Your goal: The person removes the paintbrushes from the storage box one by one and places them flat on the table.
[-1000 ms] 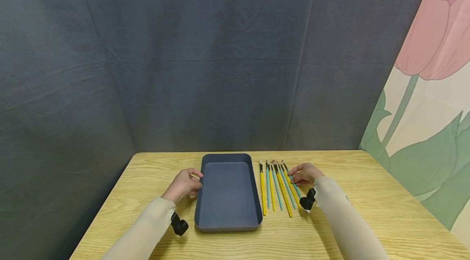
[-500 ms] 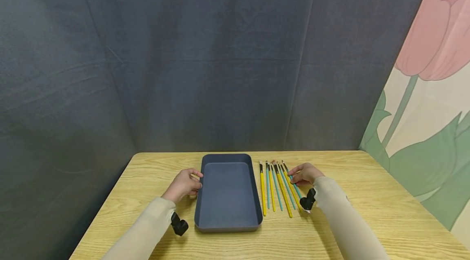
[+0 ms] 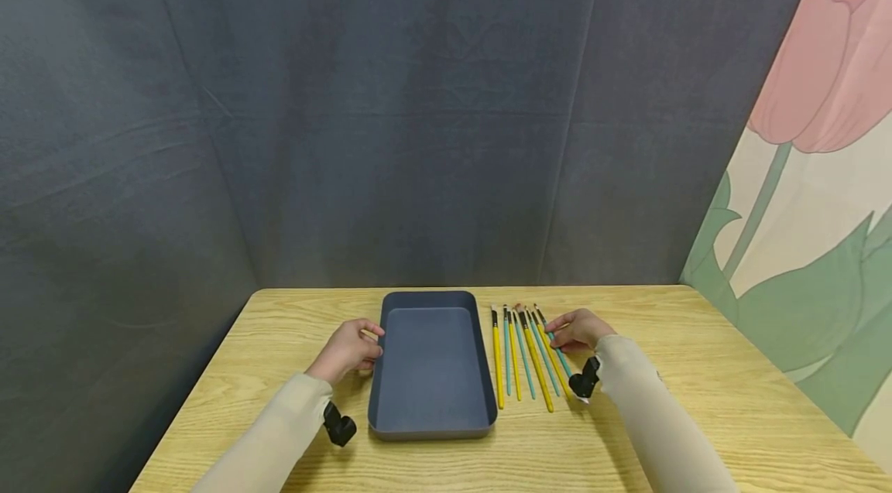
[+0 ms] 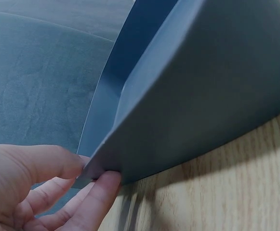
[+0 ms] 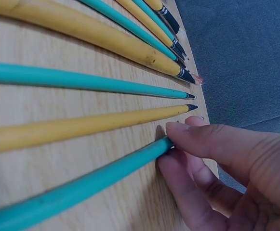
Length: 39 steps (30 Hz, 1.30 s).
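A dark grey-blue rectangular tray (image 3: 432, 373) with low walls lies on the table, nothing in it. My left hand (image 3: 351, 350) pinches its left rim; the left wrist view shows thumb and fingers on either side of the tray wall (image 4: 193, 96). On the tray's right, several yellow and teal paintbrushes lie roughly side by side, bristles toward the back. At the right end of this row, my right hand (image 3: 581, 329) pinches the outermost teal paintbrush (image 5: 96, 180) near its ferrule. Its fingers hide the bristle end in the right wrist view.
The wooden table (image 3: 697, 385) has its back edge just beyond the brush tips. A dark cloth (image 3: 418, 129) hangs behind and to the left. On the right is a panel with a painted tulip (image 3: 801, 67). Each wrist carries a small black camera.
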### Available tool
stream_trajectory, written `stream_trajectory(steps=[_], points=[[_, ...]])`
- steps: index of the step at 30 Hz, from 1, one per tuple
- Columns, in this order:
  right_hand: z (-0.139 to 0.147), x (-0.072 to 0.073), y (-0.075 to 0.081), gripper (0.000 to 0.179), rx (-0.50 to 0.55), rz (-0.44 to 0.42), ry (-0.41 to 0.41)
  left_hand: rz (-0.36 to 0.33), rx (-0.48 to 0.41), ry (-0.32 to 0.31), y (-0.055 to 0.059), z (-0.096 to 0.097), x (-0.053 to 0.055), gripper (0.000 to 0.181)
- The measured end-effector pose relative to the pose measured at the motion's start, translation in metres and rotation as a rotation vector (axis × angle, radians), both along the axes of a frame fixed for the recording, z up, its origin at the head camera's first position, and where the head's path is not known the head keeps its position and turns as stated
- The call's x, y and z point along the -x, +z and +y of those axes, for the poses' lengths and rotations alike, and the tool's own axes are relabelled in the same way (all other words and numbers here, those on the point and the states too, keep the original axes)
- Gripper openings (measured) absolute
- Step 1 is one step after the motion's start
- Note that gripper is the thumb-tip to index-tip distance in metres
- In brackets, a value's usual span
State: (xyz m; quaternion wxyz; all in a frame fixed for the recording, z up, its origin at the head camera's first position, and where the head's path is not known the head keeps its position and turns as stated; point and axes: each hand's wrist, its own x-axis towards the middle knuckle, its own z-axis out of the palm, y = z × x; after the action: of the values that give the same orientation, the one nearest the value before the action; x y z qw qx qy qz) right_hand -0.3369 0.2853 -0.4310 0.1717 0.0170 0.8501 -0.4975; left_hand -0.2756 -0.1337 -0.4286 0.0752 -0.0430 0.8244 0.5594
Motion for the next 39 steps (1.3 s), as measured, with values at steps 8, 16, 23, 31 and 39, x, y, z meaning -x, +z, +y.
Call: stream_trajectory(steps=[8,16,23,31,39], points=[[0.002,0.0,-0.001,0.034,0.027,0.004,0.019,-0.001,0.006,0.006,-0.001,0.0,0.001,0.034],[0.001,0.003,-0.001,0.034,0.013,-0.01,0.006,0.0,0.012,0.009,-0.002,0.0,0.002,0.034],[-0.001,0.004,-0.002,0.033,0.022,-0.008,0.015,0.001,0.01,0.011,-0.005,-0.003,0.002,0.034],[-0.001,0.005,-0.004,0.033,0.048,-0.005,0.04,-0.003,0.001,0.02,-0.005,-0.005,0.0,0.034],[0.006,0.007,0.006,0.041,0.147,-0.027,0.066,0.013,-0.068,-0.031,-0.006,-0.007,0.001,0.035]])
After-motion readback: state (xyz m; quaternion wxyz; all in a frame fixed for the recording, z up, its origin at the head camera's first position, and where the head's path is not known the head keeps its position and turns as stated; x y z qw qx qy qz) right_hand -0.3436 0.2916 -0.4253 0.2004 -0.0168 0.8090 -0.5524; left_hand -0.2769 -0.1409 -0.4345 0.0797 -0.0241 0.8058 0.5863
